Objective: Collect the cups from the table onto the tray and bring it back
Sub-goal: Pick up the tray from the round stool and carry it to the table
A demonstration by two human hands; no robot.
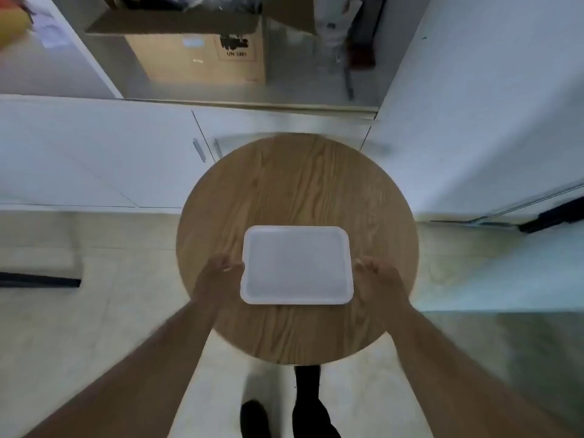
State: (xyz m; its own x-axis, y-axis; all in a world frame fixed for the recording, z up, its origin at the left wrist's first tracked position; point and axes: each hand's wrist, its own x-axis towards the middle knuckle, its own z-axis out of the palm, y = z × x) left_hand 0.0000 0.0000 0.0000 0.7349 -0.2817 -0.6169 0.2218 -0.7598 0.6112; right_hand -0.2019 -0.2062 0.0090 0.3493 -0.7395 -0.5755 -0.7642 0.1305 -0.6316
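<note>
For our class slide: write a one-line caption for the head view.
Both hands, left hand and right hand, hold an empty white tray over a round wooden table.

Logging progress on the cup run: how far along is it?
Done: nothing visible; the white tray is bare. In hand: left hand and right hand at its short sides, over the round table. Left: all collecting; no cups are in view.

Left grip (218, 273) and right grip (377, 279) half-curled, both forearms extended
</note>
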